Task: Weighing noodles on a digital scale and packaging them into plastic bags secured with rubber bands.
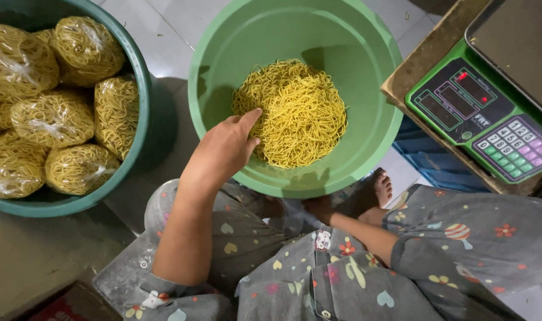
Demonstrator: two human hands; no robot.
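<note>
I see the loose yellow noodles (295, 113) heaped in the middle of the light green basin (366, 77), which fills the top centre of my view. My left hand (226, 148) reaches in over the basin's rim from about 7 o'clock; its fingers are loosely spread, the fingertips touching the near edge of the heap, gripping nothing that I can make out. My right hand is hidden below the basin at 6 o'clock, so I cannot tell its grip; only the forearm shows, running out of a grey patterned sleeve (461, 249).

At 9 o'clock from the basin stands a darker teal tub (141, 95) packed with clear bags of noodles (57, 119). At 3 o'clock a green weighing scale (461, 98) with a keypad sits on a wooden board (425, 50). A bare foot (378, 190) shows just beneath the basin's rim at 5 o'clock.
</note>
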